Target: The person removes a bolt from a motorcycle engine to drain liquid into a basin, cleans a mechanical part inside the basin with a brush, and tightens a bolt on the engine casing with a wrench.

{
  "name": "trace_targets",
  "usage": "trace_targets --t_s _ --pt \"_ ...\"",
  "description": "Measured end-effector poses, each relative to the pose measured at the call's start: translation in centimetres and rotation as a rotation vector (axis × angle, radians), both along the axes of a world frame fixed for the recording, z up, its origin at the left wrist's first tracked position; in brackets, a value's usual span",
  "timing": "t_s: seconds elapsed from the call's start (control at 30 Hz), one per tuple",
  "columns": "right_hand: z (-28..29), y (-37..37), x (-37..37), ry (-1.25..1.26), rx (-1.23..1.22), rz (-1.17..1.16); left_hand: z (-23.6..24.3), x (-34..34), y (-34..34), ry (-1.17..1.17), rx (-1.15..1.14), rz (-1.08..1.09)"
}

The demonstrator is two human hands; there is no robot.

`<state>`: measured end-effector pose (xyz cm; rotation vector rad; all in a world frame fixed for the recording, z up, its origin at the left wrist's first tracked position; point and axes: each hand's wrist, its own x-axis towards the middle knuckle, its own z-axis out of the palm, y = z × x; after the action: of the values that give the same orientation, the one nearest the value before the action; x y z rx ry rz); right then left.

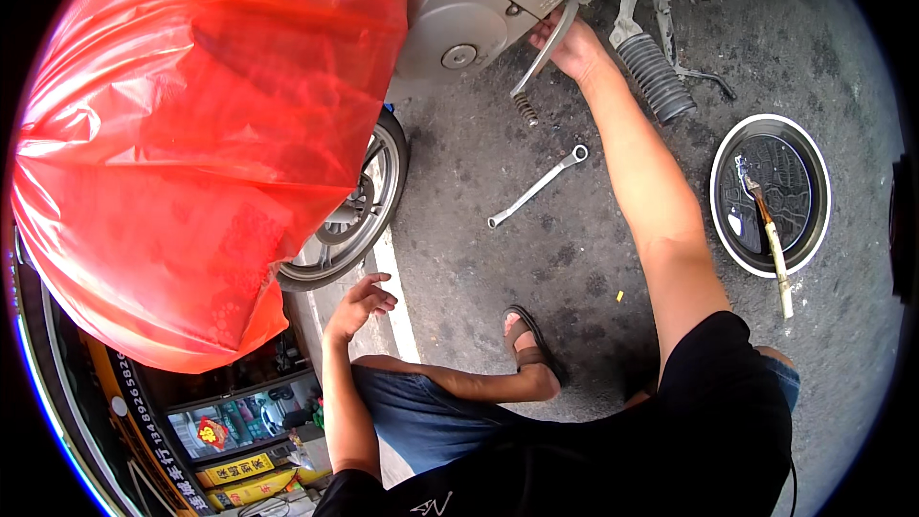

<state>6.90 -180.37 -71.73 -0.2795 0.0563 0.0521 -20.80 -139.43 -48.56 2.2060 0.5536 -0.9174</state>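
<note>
The round black pan with a pale rim (pixel 825 196) stands on the dark grey asphalt ground (pixel 613 249), to the right of the extended right arm. Its interior is dark and glossy with bright reflections; the depth of any liquid cannot be determined. A brush with a long pale handle and brown neck (pixel 769 230) lies in the pan, bristle end inside and handle end projecting over the near rim.

The silver-grey metal engine casing (pixel 436 24) is located at the upper centre, beside the large glossy red plastic cover (pixel 201 134). The casing carries a circular raised section with a central round plug (pixel 459 56), and dark slots near its upper edge. Its finish is dull, with smudges. A silver metal lever with a dark ribbed end (pixel 549 56) angles down from the right side of the casing.

The right hand (pixel 577 50) is positioned behind the lever, fingers curled toward the lower edge of the casing. Its grip is partly hidden; whether it pinches a part cannot be told. The left hand (pixel 362 308) hangs in the air near the black-tyred spoked wheel (pixel 401 172), grip loosely spread and holding nothing. A silver ring-ended wrench (pixel 536 189) lies on the ground below the lever.
</note>
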Motion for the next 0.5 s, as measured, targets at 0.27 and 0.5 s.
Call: trace_targets --t_s 0.27,0.5 --pt "0.1 -0.2 0.8 0.053 0.029 0.045 0.3 -1.0 0.5 -0.032 0.012 -0.010" --pt "-6.2 5.8 -11.1 0.239 -1.163 0.521 0.3 0.3 -0.3 -0.113 0.000 -0.107"
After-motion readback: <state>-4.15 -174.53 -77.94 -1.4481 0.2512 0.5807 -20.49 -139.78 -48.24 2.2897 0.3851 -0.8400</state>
